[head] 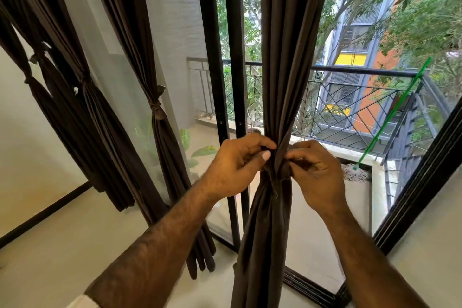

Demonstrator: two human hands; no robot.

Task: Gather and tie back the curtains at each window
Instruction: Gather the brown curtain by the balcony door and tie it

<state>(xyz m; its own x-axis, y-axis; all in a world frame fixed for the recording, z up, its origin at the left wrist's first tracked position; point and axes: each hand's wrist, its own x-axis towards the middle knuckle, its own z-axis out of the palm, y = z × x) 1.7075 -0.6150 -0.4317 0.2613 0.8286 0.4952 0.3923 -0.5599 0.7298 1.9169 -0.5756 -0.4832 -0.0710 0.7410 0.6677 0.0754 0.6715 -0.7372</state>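
Both hands pinch the matching fabric tie point(276, 170) around the gathered dark brown curtain point(280, 82): left hand point(237, 167) grip grasping one end, right hand point(312, 170) the other.

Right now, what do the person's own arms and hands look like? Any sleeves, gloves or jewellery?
Both forearms are bare and hairy, with no gloves, rings, watch or bands visible on the left hand or the right hand. A pale sleeve edge shows at the left arm near the elbow. The left thumbnail is short and plain.
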